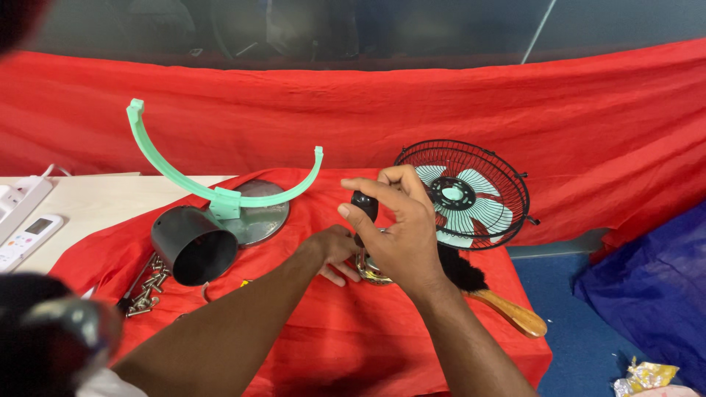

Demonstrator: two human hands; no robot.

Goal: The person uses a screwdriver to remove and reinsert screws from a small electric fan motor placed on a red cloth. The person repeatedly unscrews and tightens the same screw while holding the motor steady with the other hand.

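My right hand (401, 228) is raised over the red cloth and pinches a small black rounded part (365, 205) between thumb and fingers. Just below it sits a round brass-coloured metal piece (370, 270), which my left hand (334, 248) touches from the left, fingers curled on the cloth beside it. Whether the black part joins the metal piece is hidden by my hands. A black wire fan cage with pale green blades (463, 195) stands right behind my right hand.
A mint green curved bracket (220, 192) rises from a round metal base (261, 213) beside a dark grey cylinder housing (193, 246). Several screws (147, 290) lie at left. A wooden-handled brush (500, 305) lies at right. A white remote (28, 239) and a power strip (18, 202) sit far left.
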